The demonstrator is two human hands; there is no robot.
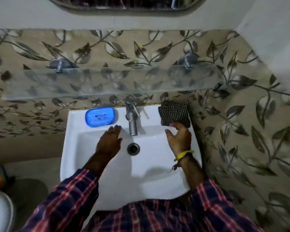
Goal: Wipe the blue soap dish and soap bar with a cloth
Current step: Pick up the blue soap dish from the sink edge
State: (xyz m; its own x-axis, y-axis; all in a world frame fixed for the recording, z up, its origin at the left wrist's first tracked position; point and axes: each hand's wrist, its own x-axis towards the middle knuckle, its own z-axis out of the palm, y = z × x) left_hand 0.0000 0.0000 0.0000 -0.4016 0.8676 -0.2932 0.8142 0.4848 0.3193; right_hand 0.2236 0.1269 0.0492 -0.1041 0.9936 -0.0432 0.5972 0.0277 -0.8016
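On the back ledge of the white ceramic sink (77,164), left of the steel tap (132,118), sits my closed blue plastic soap dish (100,116); the soap bar is hidden inside. My right hand (179,139) reaches with loose fingers onto the folded black-and-white checked cloth (174,114), not yet gripping. My left hand (110,143) hovers flat and empty. Next I must pinch up the cloth.

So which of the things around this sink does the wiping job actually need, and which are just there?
For the job:
- soap dish, blue, lid on, on the sink's back ledge left of the tap
- cloth, checked, on the right corner
- right hand, fingertips at the cloth's near edge
- left hand, open over the basin

Just there:
- tap
- sink
- glass shelf
- mirror
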